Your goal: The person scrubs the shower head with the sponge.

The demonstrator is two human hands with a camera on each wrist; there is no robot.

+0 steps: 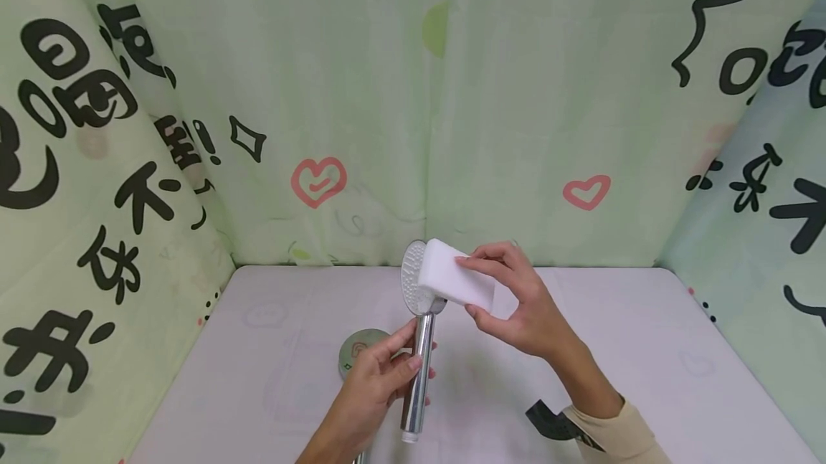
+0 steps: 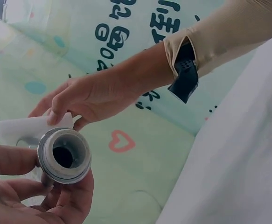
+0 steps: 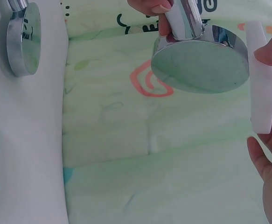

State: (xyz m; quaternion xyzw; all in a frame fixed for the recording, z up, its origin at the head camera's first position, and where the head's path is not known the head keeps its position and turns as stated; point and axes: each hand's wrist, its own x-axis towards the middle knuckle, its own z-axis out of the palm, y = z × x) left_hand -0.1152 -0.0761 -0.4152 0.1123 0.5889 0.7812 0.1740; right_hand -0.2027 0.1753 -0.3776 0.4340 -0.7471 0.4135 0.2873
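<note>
My left hand (image 1: 381,374) grips the chrome handle of a shower head (image 1: 422,360), which stands nearly upright over the table with its round nozzle face at the top. In the left wrist view, the hollow lower end of that handle (image 2: 80,151) points at the camera. Between the thumb and fingers of my right hand (image 1: 525,306) is a white sponge block (image 1: 454,274), pinched at its right end. The sponge overlaps the nozzle face in the head view. From the right wrist, the sponge (image 3: 262,84) appears right at the edge of the mirror-like shower head back (image 3: 201,67).
A second chrome shower head (image 1: 355,349) lies on the white table (image 1: 290,392), partly hidden behind my left hand. Pale green curtains (image 1: 516,91) with printed characters and hearts enclose the table at the back and sides. A black strap (image 1: 548,421) hangs at my right sleeve.
</note>
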